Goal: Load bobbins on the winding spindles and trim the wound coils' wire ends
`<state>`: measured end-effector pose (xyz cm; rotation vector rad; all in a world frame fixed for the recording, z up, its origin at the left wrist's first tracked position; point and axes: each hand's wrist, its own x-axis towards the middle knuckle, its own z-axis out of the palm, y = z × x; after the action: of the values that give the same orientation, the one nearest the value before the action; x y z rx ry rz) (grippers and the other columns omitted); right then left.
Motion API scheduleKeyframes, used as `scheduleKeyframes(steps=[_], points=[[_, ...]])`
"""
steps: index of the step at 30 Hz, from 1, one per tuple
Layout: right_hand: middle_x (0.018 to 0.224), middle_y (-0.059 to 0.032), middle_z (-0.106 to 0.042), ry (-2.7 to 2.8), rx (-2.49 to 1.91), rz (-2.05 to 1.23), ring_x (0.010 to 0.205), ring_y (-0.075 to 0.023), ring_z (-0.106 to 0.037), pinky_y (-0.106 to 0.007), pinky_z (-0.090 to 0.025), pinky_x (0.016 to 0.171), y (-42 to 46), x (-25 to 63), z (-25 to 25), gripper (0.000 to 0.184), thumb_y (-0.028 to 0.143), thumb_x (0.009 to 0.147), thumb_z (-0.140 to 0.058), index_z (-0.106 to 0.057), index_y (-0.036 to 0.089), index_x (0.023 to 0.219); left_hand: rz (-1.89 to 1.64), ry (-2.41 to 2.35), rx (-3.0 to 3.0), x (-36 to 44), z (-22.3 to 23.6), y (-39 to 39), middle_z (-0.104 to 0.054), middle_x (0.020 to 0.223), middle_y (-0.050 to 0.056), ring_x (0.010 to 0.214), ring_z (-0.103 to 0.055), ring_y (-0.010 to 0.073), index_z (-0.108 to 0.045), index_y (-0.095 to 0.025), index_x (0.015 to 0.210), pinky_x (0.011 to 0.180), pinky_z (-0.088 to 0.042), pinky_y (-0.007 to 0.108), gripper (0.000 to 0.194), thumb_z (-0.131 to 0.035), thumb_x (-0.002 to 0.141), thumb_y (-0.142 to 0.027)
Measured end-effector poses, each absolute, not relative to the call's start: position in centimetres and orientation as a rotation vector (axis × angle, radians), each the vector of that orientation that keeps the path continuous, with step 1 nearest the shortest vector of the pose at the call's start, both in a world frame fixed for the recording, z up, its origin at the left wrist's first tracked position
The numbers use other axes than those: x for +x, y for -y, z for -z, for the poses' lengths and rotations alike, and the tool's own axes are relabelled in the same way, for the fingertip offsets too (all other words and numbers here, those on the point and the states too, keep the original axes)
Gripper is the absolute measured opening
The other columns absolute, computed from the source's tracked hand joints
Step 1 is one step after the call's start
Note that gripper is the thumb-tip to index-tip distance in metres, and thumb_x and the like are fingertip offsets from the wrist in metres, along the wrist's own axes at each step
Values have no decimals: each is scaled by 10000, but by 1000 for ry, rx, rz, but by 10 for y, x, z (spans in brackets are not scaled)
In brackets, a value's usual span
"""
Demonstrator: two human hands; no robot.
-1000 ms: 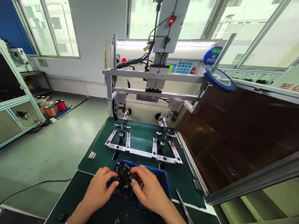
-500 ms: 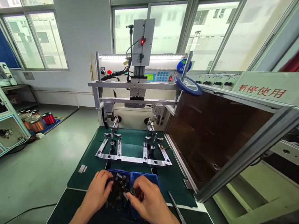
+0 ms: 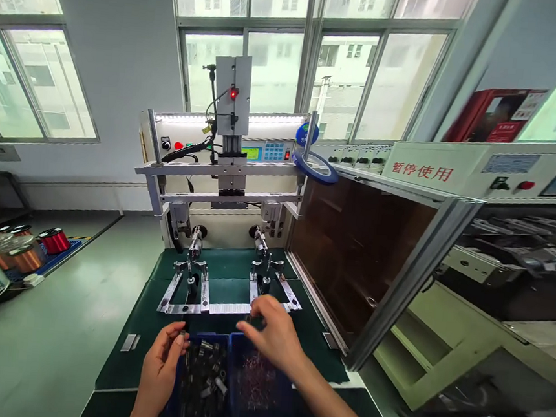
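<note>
My left hand is closed in a pinch beside the left blue bin, with a small metallic-looking part at its fingertips. My right hand is raised over the far edge of the right bin, thumb and fingers curled round something small and dark, mostly hidden. Many small dark and silver cylindrical parts fill the left blue bin. Thin reddish wire-like pieces lie in the right blue bin. Just beyond my right fingers sits a flat metal fixture frame.
Behind the fixture stands a machine with two chrome spindles and a control panel. A blue tape roll hangs on its post. To the right is a brown transparent door. Small metal plates lie on the green mat.
My right hand has lifted out of the bins and moved away from me towards the fixture. My left hand has drawn back to the left bin's outer side. The view has turned right.
</note>
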<state>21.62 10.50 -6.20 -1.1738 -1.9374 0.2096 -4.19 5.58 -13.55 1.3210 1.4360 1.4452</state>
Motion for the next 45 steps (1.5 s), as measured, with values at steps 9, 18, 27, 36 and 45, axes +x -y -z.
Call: scheduleKeyframes(steps=[9, 18, 27, 36, 45], points=[[895, -96, -572, 1614, -1669, -44, 959, -249, -471, -367, -379, 843, -263, 255, 31, 246, 330, 732, -703, -530, 158, 702, -1459, -1547, 1220, -50, 139, -61, -651, 1051, 120, 954, -639, 273, -577, -141, 1180, 826, -556, 352, 700, -602, 757, -698], [1032, -87, -588, 1588, -1668, -64, 1047, -261, -454, -356, -340, 907, -256, 264, 77, 346, 487, 730, -691, -628, 167, 847, -1390, -1669, 1264, -50, 137, -56, -627, 1153, 126, 1051, -609, 312, -609, -175, 1173, 892, -532, 424, 718, -561, 741, -746], [1196, -88, -608, 1656, -1566, -163, 1197, -269, -416, -406, -319, 1005, -262, 271, 83, 267, 407, 803, -649, -731, 183, 923, -1426, -1681, 1233, -51, 138, -55, -630, 1140, 121, 1027, -621, 313, -605, -184, 1175, 881, -532, 423, 711, -573, 737, -743], [1206, -33, -617, 1845, -1495, -256, 1220, -243, -416, -407, -288, 1025, -280, 289, 102, 209, 326, 820, -625, -742, 241, 970, -1496, -1518, 1341, -41, 138, -45, -628, 1029, 93, 894, -625, 221, -596, -167, 1165, 815, -531, 322, 490, -588, 863, -553], [1163, -78, -634, 1759, -1488, -77, 1199, -296, -381, -439, -276, 983, -277, 284, 110, 224, 388, 792, -630, -753, 222, 878, -1535, -1332, 1290, -35, 129, -44, -603, 899, 54, 815, -600, 178, -559, -154, 1156, 784, -518, 297, 423, -583, 895, -486]])
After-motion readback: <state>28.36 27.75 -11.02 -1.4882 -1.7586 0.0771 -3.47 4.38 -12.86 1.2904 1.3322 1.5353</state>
